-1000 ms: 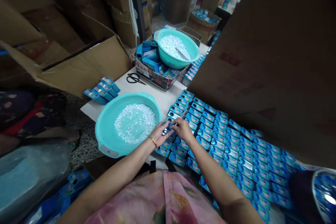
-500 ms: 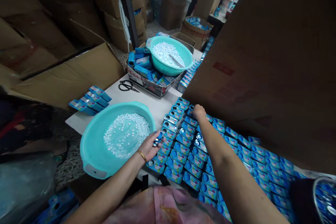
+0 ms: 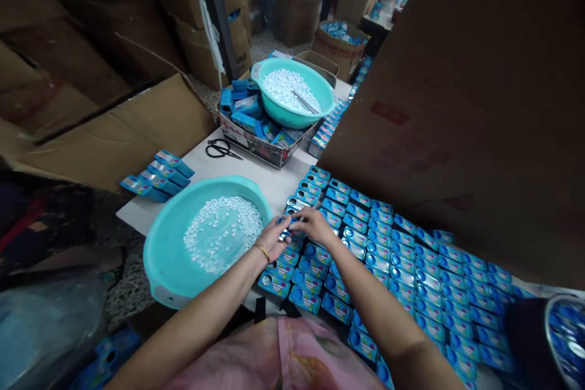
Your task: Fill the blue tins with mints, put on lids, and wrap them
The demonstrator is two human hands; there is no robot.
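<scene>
My left hand (image 3: 271, 240), with a gold bangle at the wrist, is closed around several small round blue caps (image 3: 284, 233). The fingertips of my right hand (image 3: 316, 226) pinch at these caps, touching the left hand's fingers. Both hands hover over the left rows of blue tins (image 3: 337, 287), which stand close together. Most tins have a round blue cap in the top; some at the far left end show an open dark hole. Left of my hands is a turquoise basin (image 3: 158, 268) with white tablets (image 3: 220, 216) in it.
A second turquoise bowl (image 3: 326, 100) of tablets with tongs rests on a carton (image 3: 256, 145) of blue tins. Black scissors (image 3: 222, 148) lie nearby. Several tins (image 3: 158, 175) stand at the left table edge. A tall cardboard sheet (image 3: 439, 103) walls the right. A container of caps (image 3: 567, 335) is at lower right.
My right hand has come back from a tin in the far row to meet my left hand at the caps. My left hand has shifted slightly right and up.
</scene>
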